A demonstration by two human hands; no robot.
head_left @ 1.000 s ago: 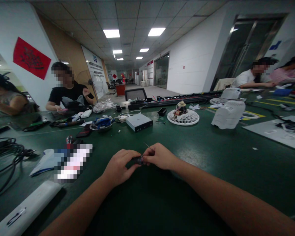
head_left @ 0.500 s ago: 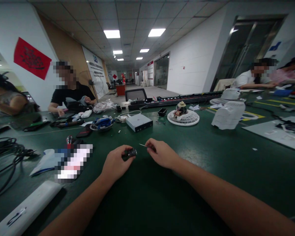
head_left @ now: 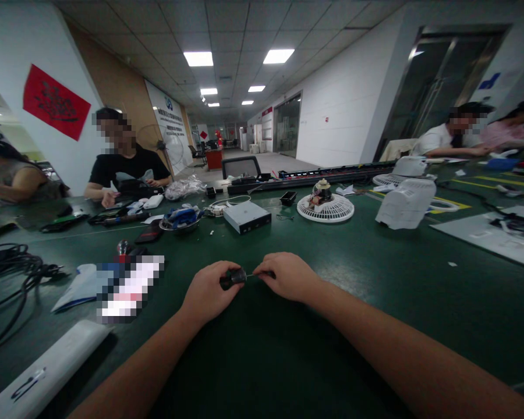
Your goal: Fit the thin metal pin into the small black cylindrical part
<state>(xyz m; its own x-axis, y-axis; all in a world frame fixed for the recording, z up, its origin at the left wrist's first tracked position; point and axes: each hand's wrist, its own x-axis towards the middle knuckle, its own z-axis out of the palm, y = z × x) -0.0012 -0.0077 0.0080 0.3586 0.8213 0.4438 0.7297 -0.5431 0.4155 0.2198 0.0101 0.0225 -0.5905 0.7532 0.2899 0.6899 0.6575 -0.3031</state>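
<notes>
A small black part [head_left: 234,279] is gripped in the left hand [head_left: 208,291], with its end protruding from the fingers toward the right. A thin metal pin [head_left: 259,274] is pinched in the right hand [head_left: 290,277], and its tip is brought to the black part, so that part and pin lie directly between the hands. The hands are held close together, just apart, over the green table [head_left: 419,331]. Farther ahead, a silver drive enclosure [head_left: 247,217] and a white fan base [head_left: 325,208] are set on the table, while a coiled black cable [head_left: 13,270] is seen well off to the left.
</notes>
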